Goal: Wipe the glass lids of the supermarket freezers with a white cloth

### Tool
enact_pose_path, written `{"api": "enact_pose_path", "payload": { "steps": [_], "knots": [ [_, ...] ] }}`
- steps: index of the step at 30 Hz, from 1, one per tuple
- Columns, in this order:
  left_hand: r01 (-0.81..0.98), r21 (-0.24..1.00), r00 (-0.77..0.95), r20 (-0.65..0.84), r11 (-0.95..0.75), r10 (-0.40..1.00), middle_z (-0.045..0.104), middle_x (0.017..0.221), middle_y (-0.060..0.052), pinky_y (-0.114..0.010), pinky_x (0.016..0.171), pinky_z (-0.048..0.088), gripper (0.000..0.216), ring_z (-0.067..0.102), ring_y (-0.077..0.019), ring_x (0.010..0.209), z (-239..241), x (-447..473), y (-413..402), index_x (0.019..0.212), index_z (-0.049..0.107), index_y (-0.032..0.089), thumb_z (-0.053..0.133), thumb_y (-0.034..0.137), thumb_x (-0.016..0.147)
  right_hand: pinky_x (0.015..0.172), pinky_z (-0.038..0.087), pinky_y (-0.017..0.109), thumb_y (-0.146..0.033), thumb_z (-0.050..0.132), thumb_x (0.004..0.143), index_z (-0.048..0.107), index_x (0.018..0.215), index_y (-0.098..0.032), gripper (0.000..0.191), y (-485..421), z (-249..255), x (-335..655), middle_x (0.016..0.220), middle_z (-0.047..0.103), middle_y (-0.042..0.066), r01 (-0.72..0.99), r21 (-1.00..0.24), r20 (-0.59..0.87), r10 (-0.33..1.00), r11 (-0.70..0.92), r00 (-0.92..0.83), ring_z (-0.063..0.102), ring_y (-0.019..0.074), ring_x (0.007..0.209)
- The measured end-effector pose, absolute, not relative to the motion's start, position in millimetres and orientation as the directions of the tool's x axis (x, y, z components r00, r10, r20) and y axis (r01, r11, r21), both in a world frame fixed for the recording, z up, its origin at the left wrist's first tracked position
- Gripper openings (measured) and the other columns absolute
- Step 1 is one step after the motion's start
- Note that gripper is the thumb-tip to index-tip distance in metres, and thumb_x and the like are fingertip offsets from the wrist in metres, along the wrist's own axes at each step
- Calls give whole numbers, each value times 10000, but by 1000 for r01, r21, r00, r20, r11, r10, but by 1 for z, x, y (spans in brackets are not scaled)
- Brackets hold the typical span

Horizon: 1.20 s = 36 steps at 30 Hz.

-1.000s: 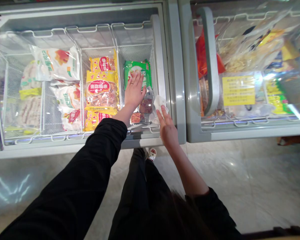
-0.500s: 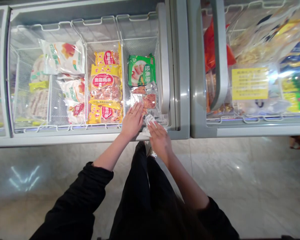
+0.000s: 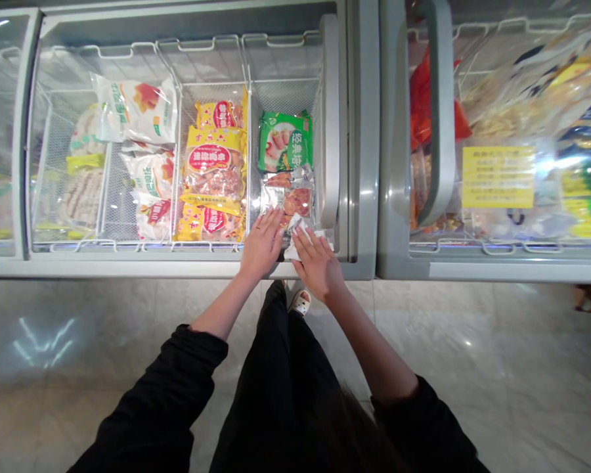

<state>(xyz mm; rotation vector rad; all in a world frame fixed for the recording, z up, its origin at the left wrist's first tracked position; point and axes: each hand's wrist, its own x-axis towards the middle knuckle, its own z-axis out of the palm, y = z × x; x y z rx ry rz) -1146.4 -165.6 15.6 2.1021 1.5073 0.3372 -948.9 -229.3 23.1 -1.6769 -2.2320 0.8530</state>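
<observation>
My left hand (image 3: 262,242) lies flat with fingers stretched out near the front edge of a freezer's glass lid (image 3: 142,157). No object shows under it. Beside it, my right hand (image 3: 319,261) presses a crumpled white tissue (image 3: 295,248) against the front right part of the lid. The tissue sticks out past the fingertips; the rest is hidden under the palm. Just beyond both hands, below the glass, are a clear packet of reddish meat (image 3: 297,200) and a green packet (image 3: 285,141).
Wire baskets below the glass hold yellow snack bags (image 3: 211,164) and white bags (image 3: 138,108). A grey handle (image 3: 331,125) runs along the lid's right side. To the right stands a second freezer with its own handle (image 3: 438,118) and a yellow label (image 3: 497,176). The floor (image 3: 448,368) is pale tile.
The right hand and tissue have slid slightly right, and more of the tissue now shows beyond the fingertips. The left hand stays flat on the lid. The view has shifted a little.
</observation>
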Motion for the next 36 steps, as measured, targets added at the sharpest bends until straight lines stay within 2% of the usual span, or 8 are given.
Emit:
{"api": "enact_pose_path", "payload": {
  "steps": [6,13,17,20,23,27,32,36],
  "knots": [
    [766,583,341,-11,-271,940,546,1694,-114,-458,1340,400,556,477,-234,1601,46,-1133,-178,1693,419,215,343,299,1149,1371,339,526,-210,616,1020,306,1767,-276,812,-203,39,-912,1820,321,65,644,-722,-76,895,255,-440,317,259,1681],
    [788,599,258,-116,-139,959,543,1692,-123,-463,1228,551,620,567,-280,1530,50,-1084,-182,1705,398,248,526,259,1099,1308,471,491,-125,481,990,489,1684,-255,706,-183,41,-873,1724,508,61,503,-853,-41,942,141,-333,513,246,1577],
    [866,460,259,-72,-198,963,521,1710,-117,-535,1224,541,689,565,-317,1530,42,-1103,-167,1693,444,296,458,70,1042,1276,518,519,-105,423,1005,663,1524,-288,601,-165,43,-870,1573,674,43,571,-808,26,978,144,-209,626,242,1469],
    [883,382,303,-21,-273,953,494,1729,-113,-518,1312,447,681,482,-296,1598,40,-1112,-165,1706,435,256,431,76,1049,1296,492,533,-91,395,1008,705,1455,-277,575,-140,50,-872,1487,726,63,674,-715,139,983,185,-123,636,250,1444],
    [858,374,395,-43,-352,917,420,1768,-113,-496,1357,382,690,392,-280,1650,32,-1101,-173,1755,330,209,466,190,1078,1333,441,550,-104,376,1026,598,1571,-268,611,-104,52,-879,1605,629,65,756,-625,163,980,193,-116,538,253,1540],
    [902,333,321,-98,-273,942,305,1802,-155,-528,1355,361,784,306,-320,1679,15,-1078,-174,1790,201,163,502,351,1090,1382,331,590,-198,387,1090,378,1719,-252,632,-50,36,-891,1778,419,54,823,-519,136,973,229,-185,313,284,1680],
    [815,331,536,-121,-475,836,317,1803,-85,-444,1387,298,684,289,-242,1688,7,-1075,-135,1766,309,182,427,395,1126,1396,288,576,-232,353,1121,291,1758,-248,640,-13,1,-899,1822,334,56,843,-507,107,984,179,-145,240,287,1706],
    [863,308,450,-104,-401,887,347,1793,-51,-475,1383,306,640,331,-237,1675,9,-1098,-115,1756,345,233,402,314,1124,1394,298,570,-187,322,1108,270,1764,-219,659,-16,-11,-902,1834,300,81,819,-550,129,985,167,-114,216,278,1713]
  ]
}}
